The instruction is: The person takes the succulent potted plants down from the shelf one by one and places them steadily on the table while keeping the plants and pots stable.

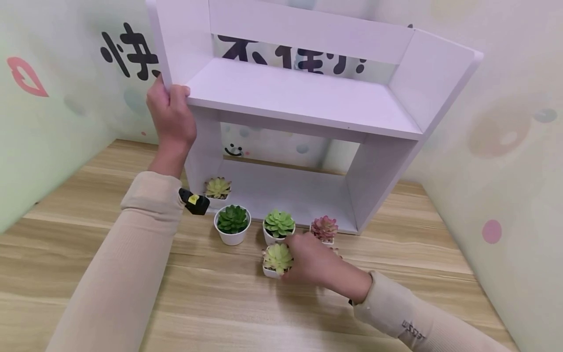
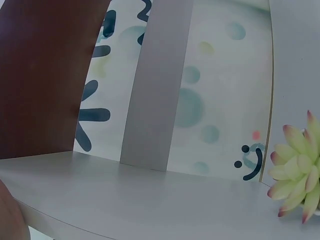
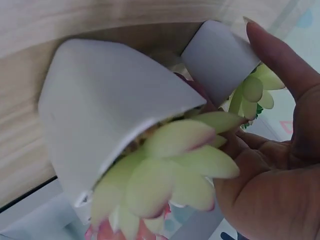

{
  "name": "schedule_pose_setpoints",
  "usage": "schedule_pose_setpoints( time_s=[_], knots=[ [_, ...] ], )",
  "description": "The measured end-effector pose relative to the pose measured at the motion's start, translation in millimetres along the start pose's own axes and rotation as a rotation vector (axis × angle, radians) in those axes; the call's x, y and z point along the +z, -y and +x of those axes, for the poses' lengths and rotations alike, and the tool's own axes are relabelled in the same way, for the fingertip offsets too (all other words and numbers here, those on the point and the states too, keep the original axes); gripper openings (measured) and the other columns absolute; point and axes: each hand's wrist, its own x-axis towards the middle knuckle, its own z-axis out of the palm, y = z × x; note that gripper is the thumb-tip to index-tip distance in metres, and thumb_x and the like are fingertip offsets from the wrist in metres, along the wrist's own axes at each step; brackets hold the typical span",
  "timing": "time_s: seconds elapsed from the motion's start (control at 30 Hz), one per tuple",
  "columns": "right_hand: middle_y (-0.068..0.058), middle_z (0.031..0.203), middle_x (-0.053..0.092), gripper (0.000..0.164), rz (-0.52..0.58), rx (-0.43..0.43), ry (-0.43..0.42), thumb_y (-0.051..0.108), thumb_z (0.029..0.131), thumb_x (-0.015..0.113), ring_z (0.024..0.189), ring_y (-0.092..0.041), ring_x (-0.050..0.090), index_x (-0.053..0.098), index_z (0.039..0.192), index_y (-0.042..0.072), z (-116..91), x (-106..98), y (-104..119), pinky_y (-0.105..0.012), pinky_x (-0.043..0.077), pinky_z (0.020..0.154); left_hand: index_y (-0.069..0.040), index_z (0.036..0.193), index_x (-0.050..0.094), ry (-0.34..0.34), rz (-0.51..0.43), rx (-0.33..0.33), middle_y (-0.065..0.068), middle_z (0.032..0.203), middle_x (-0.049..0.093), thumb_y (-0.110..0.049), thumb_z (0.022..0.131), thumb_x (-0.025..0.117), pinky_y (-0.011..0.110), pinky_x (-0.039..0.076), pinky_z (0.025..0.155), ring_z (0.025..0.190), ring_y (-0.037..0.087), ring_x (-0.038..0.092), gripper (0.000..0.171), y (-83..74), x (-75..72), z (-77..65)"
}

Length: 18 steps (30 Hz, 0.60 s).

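Note:
My left hand (image 1: pixel 173 115) grips the left side panel of a white two-tier shelf (image 1: pixel 281 93), fingers wrapped round its front edge. On the table, my right hand (image 1: pixel 314 261) is at the right side of a yellow-green succulent (image 1: pixel 278 258) in a square white pot. The right wrist view has the thumb (image 3: pixel 282 57) straight alongside that pot (image 3: pixel 220 62), with other fingers partly hidden behind; a firm hold is not visible. Closer to that camera stands another yellow-green succulent (image 3: pixel 170 170) in a square pot, mostly covered by the right hand in the head view.
Along the shelf's front are a dark green succulent (image 1: pixel 233 220), a light green one (image 1: pixel 279 224) and a reddish one (image 1: pixel 324 229), all in white pots. Another yellow-green succulent (image 1: pixel 217 188) sits on the lower shelf's left end. Walls flank the wooden table (image 1: pixel 211 303).

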Motion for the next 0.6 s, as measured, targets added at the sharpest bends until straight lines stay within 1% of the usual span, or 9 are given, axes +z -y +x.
schedule_pose_setpoints(
  time_s=[0.17,0.27,0.37,0.47,0.5,0.6],
  knots=[
    [-0.008,0.093,0.072,0.058,-0.009,0.01,0.035,0.015,0.061,0.093,0.082,-0.017,0.064,0.067,0.111,0.001,0,-2,0,-0.036,0.056,0.077,0.002,0.109,0.064,-0.002,-0.002,-0.003,0.012,0.119,0.071,-0.012,0.088,0.037,0.02,0.041,0.09,0.103,0.007,0.06,0.037,0.5,-0.8,-0.4],
    [-0.007,0.098,0.072,0.062,-0.013,0.017,0.067,0.02,0.06,0.095,0.088,-0.018,0.065,0.067,0.112,0.002,0,-7,1,-0.038,0.055,0.083,0.003,0.111,0.064,0.002,-0.002,0.003,0.012,0.12,0.071,-0.012,0.088,0.037,0.02,0.042,0.091,0.104,0.007,0.06,0.039,0.1,-1.0,-0.4],
    [-0.004,0.098,0.072,0.061,-0.026,0.014,0.107,0.025,0.06,0.096,0.09,-0.016,0.064,0.069,0.109,0.004,0,-15,1,-0.037,0.054,0.084,0.004,0.113,0.065,0.005,-0.004,0.009,0.012,0.121,0.071,-0.012,0.088,0.036,0.02,0.042,0.092,0.105,0.007,0.06,0.041,-0.4,-1.1,-0.1],
    [-0.002,0.095,0.071,0.062,-0.028,0.014,0.153,0.028,0.061,0.096,0.086,-0.014,0.062,0.069,0.111,0.003,0,-26,3,-0.036,0.053,0.08,0.004,0.114,0.065,0.008,-0.002,0.006,0.011,0.122,0.071,-0.012,0.088,0.036,0.02,0.042,0.093,0.107,0.006,0.06,0.042,-0.7,-1.3,-0.2],
    [-0.002,0.095,0.071,0.064,-0.037,0.02,0.166,0.029,0.062,0.095,0.085,-0.014,0.061,0.069,0.114,0.003,0,-29,4,-0.036,0.05,0.081,0.004,0.114,0.065,0.007,0.0,0.006,0.011,0.122,0.071,-0.012,0.088,0.036,0.02,0.042,0.093,0.107,0.007,0.06,0.042,-0.6,-1.3,-0.1],
    [-0.002,0.097,0.071,0.069,-0.036,0.027,0.197,0.032,0.065,0.093,0.085,-0.014,0.061,0.067,0.121,0.001,1,-42,7,-0.034,0.049,0.081,0.004,0.113,0.064,0.008,0.003,0.003,0.011,0.122,0.071,-0.012,0.088,0.036,0.02,0.042,0.092,0.106,0.007,0.06,0.041,-0.1,-1.1,-0.3]
  ],
)
